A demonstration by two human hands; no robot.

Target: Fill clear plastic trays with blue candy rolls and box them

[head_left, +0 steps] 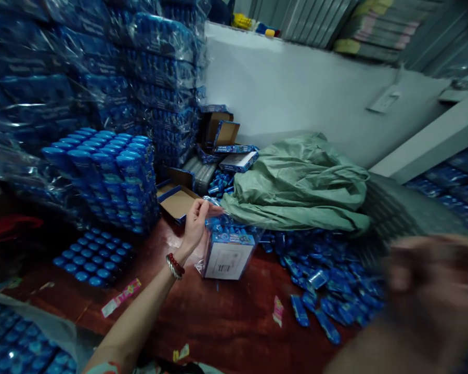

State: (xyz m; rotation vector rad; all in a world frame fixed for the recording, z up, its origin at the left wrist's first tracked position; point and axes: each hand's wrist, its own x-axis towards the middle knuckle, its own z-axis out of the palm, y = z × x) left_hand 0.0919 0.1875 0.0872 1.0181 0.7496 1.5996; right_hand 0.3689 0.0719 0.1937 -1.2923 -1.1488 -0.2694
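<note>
My left hand [197, 222] is closed in a pinch at the edge of a clear plastic bag [199, 265]. Inside that bag stands a blue-and-white display box [226, 259], its printed side facing me and small blue packs in its top. Over at the right, close to the camera, my right hand [432, 280] is raised and smeared by motion, so its fingers cannot be read. Below and left of it, many loose blue packs [331, 291] lie heaped on the red-brown tabletop [234, 322].
Wrapped blue packs [159, 67] are stacked high at the left, beside a tall block of blue-capped items [105, 176]. Open cartons [177, 200] lie behind my left hand. A green cloth [304, 182] covers part of the heap before a white wall [296, 93].
</note>
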